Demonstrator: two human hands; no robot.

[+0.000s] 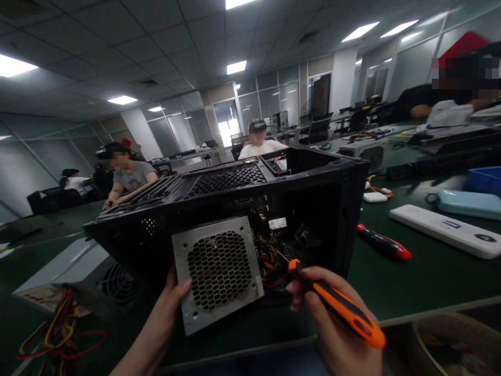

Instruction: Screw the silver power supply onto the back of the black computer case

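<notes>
A black computer case [235,209] lies on its side on the dark green table [430,282], its open side facing me. My left hand [166,308] grips the left edge of a grey metal power supply [219,271] with a honeycomb fan grille, held at the case opening. My right hand [332,318] is closed round an orange and black screwdriver [340,305], whose tip points into the case near coloured wires [270,258].
A red and black screwdriver [383,244], a long white box [446,230], a light blue case [469,202] and a blue bin [485,180] lie to the right. Loose coloured wires [55,334] lie at lower left. Other people sit at tables behind.
</notes>
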